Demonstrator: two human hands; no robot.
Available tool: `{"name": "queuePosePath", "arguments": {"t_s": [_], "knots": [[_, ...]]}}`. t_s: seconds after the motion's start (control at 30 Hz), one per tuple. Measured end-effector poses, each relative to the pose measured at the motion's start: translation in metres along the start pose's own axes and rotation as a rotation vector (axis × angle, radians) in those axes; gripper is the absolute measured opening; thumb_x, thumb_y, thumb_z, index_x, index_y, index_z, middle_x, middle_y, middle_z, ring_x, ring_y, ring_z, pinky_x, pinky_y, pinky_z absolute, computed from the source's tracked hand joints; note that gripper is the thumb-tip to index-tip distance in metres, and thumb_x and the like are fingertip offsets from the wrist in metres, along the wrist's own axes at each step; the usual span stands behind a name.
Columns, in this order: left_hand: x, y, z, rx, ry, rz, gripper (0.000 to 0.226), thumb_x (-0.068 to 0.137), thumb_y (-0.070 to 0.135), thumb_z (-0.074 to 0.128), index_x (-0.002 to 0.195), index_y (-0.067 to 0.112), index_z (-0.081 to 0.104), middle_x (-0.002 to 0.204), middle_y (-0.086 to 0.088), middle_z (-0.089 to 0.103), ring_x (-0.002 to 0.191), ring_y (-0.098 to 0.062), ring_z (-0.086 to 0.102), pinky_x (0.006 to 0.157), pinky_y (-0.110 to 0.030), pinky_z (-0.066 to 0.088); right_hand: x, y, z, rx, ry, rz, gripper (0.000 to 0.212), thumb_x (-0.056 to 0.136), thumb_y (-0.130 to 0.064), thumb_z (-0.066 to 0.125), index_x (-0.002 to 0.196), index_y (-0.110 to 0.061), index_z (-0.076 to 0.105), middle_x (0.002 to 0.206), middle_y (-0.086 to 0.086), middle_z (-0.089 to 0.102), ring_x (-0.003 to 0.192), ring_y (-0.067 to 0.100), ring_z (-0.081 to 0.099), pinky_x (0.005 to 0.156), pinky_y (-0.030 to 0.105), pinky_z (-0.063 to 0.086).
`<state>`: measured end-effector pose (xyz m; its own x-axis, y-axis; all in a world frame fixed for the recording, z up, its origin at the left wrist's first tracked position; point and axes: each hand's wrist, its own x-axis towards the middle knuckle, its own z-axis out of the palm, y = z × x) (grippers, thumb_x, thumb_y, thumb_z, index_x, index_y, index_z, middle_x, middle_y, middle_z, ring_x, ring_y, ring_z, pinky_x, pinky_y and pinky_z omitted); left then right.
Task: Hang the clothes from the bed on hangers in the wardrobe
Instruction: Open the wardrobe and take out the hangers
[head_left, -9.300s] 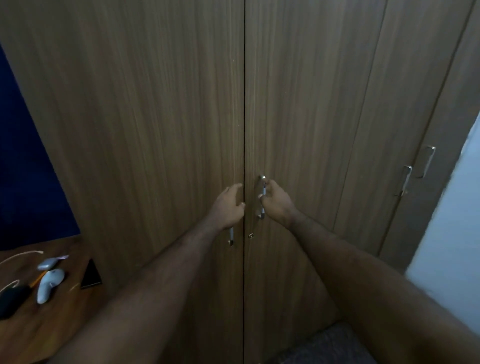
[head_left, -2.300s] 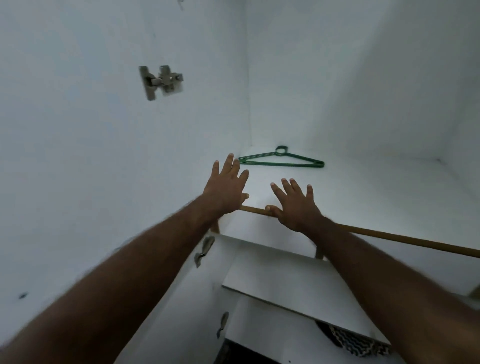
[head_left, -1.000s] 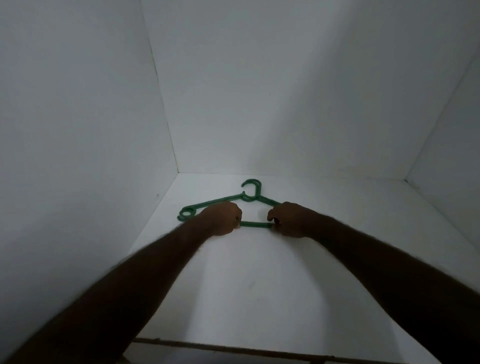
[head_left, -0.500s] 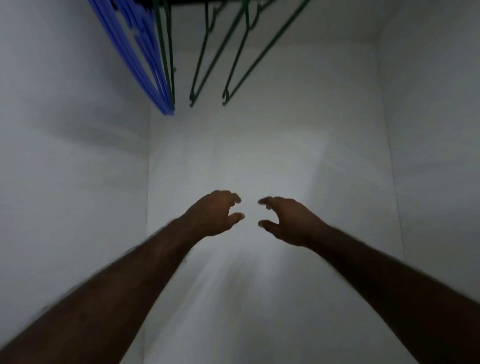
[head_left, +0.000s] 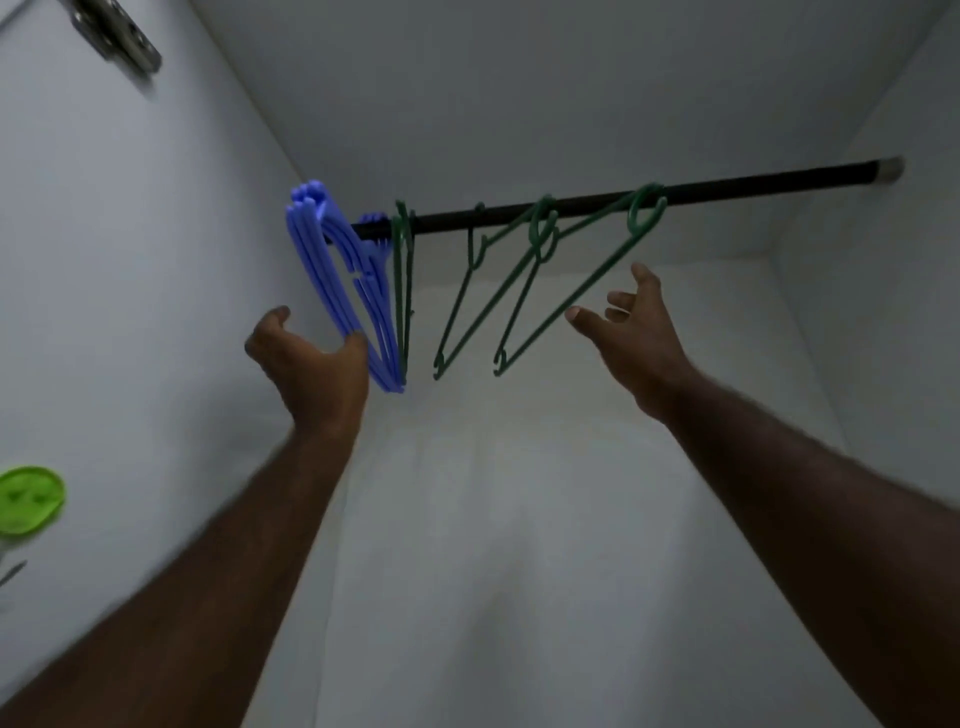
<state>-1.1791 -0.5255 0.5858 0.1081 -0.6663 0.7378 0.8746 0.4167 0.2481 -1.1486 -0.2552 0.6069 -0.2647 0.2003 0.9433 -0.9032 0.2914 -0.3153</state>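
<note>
View swings up: black wardrobe rail (head_left: 753, 186) now fully in frame, where half a second ago only hanger bottoms showed. Both hands higher, closer in. Left hand (head_left: 311, 364) cupped, holding nothing, fingertip at bunch of blue plastic hangers (head_left: 319, 270); touching or just short, cannot tell. Right hand (head_left: 639, 338) spread, empty, just beside rightmost of thin dark-green hangers (head_left: 488, 307). Green shelf hanger gripped a second ago: let go, out of view. No clothes in view. Judgement: choosing hanger off rail, hanging not begun.

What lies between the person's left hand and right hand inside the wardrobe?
In the head view, a bunch of blue hangers beside the left hand, then several green hangers, all hanging from the black rail.
</note>
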Motion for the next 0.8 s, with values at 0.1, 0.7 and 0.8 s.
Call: {"name": "queuePosePath", "arguments": {"t_s": [0.1, 0.7, 0.8], "knots": [[0.031, 0.014, -0.003, -0.005, -0.246, -0.021, 0.072, 0.080, 0.002, 0.072, 0.141, 0.007, 0.034, 0.137, -0.009, 0.044, 0.121, -0.021, 0.047, 0.094, -0.026, 0.044, 0.016, -0.017, 0.013, 0.091, -0.033, -0.042, 0.072, 0.091, -0.009, 0.066, 0.149, -0.019, 0.025, 0.143, 0.015, 0.045, 0.127, 0.022, 0.048, 0.091, 0.028, 0.046], [0.040, 0.081, 0.046, 0.163, -0.718, 0.398, 0.040, 0.085, 0.006, 0.070, 0.124, 0.004, 0.062, 0.116, -0.011, 0.067, 0.103, -0.015, 0.062, 0.096, -0.025, 0.046, 0.030, -0.050, 0.083, 0.102, -0.260, -0.189, 0.048, 0.088, -0.001, 0.066, 0.131, -0.014, 0.051, 0.119, 0.007, 0.064, 0.111, 0.020, 0.062, 0.097, 0.042, 0.053], [0.033, 0.085, 0.052, 0.101, -0.733, 0.428, 0.035, 0.084, 0.007, 0.072, 0.118, 0.005, 0.066, 0.108, -0.008, 0.070, 0.097, -0.013, 0.065, 0.094, -0.026, 0.050, 0.034, -0.044, 0.076, 0.100, -0.195, -0.232, 0.035, 0.087, -0.005, 0.067, 0.120, -0.016, 0.061, 0.111, 0.006, 0.069, 0.105, 0.021, 0.066, 0.095, 0.047, 0.054]]}}
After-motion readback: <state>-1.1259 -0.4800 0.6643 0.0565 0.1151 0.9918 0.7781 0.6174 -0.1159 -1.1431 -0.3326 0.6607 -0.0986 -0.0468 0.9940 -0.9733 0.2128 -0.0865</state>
